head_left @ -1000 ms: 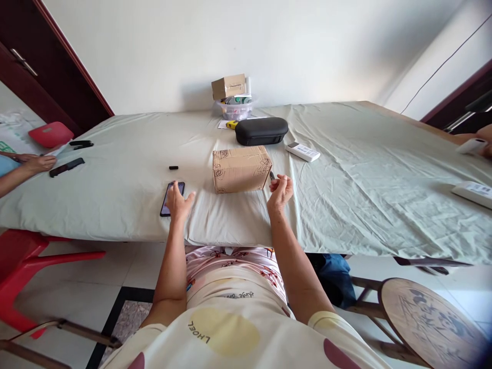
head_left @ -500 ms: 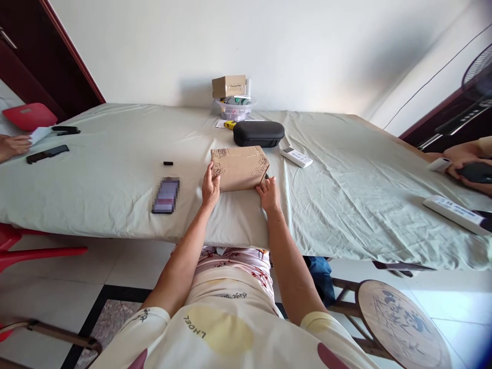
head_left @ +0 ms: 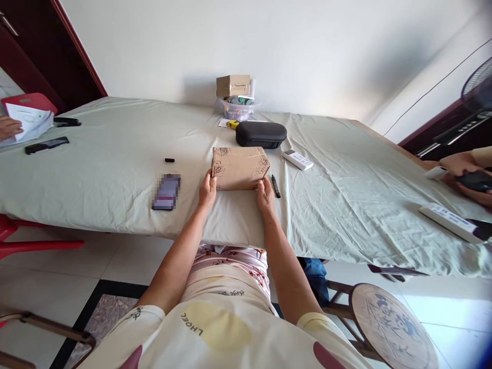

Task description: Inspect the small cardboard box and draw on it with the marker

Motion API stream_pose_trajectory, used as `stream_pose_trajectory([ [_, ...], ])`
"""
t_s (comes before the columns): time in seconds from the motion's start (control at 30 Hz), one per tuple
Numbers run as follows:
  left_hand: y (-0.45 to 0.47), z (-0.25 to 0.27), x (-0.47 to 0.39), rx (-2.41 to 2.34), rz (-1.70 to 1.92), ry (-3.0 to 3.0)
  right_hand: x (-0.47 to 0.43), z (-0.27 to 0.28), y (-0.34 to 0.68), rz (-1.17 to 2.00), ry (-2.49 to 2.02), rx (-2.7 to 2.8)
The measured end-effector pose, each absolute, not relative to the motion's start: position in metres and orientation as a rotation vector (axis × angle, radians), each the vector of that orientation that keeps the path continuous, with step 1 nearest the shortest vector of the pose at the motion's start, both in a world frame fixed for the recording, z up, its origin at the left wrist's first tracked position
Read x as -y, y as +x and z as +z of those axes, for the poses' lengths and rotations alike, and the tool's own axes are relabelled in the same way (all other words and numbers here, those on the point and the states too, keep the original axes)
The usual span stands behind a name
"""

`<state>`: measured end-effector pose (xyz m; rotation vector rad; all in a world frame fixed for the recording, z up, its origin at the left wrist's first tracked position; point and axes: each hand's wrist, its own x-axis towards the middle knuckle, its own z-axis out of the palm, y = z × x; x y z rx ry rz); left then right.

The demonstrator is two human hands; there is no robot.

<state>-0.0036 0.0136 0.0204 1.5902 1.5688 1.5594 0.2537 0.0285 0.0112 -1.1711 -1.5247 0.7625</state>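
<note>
- Step in hand: a two-handed hold on a cardboard box (head_left: pixel 239 170), its corners marked with dark curling lines.
- Position: the box is at the near middle of the cloth-covered tabletop (head_left: pixel 115 169), in front of a black zip case (head_left: pixel 261 135); whether its underside bears on the cloth cannot be told.
- Left hand (head_left: pixel 208 189): fingers grasping the box's left end, thumb at the near face.
- Right hand (head_left: pixel 265 197): fingers grasping the lower right corner, thumb likewise forward.
- Marker pen (head_left: pixel 275 186): lying free just beside the right hand; a small black cylinder (head_left: pixel 169 160), probably its cap, lies well apart, beyond the smartphone (head_left: pixel 166 192).
- Next move (judged): any lift or turn calls for even inward pressure from both hands, with the right hand clearing the pen.
</note>
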Motion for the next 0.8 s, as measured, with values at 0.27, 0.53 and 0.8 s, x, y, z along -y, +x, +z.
stream_pose_trajectory([
  [0.27, -0.002, 0.022, -0.009, -1.813, 1.477, 1.506, -0.025, 0.015, 0.244, 0.653, -1.244, 1.333],
  [0.53, -0.005, 0.028, 0.0, -1.68, 1.87, 1.419, -0.008, 0.034, 0.235, 0.553, -1.099, 1.208],
  [0.8, -0.003, 0.032, 0.002, -1.602, 1.794, 1.444, -0.007, 0.036, 0.228, 0.384, -1.207, 1.307],
])
